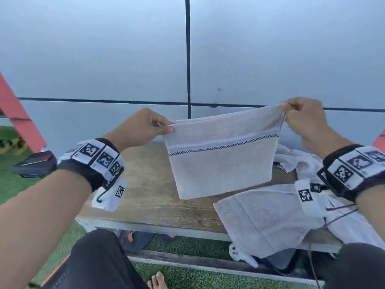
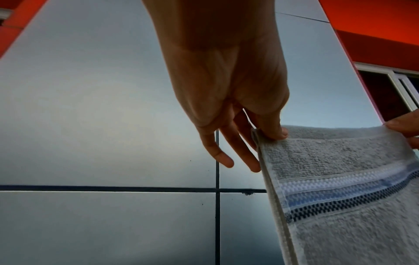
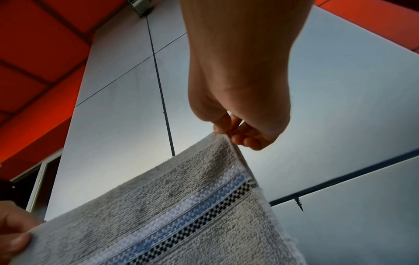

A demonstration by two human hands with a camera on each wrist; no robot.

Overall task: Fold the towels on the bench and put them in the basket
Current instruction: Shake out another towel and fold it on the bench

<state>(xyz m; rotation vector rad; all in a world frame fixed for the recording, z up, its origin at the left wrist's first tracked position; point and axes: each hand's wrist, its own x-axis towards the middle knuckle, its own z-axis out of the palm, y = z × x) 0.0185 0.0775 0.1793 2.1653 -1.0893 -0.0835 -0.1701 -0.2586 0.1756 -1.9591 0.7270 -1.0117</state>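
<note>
A white towel [image 1: 223, 161] with a blue and black checked stripe hangs doubled over in the air above the wooden bench [image 1: 150, 190]. My left hand [image 1: 164, 127] pinches its upper left corner between thumb and fingers, also seen in the left wrist view as left hand [image 2: 269, 132] on the towel [image 2: 344, 188]. My right hand [image 1: 288, 109] pinches the upper right corner; the right wrist view shows the right hand [image 3: 226, 131] holding the towel [image 3: 181, 211] taut. No basket is in view.
More white towels [image 1: 264, 220] lie crumpled on the bench's right side, one draping over its front edge. A grey panelled wall [image 1: 125, 59] stands right behind the bench. A dark bag [image 1: 35, 163] lies on the grass at left. My knees are below the bench edge.
</note>
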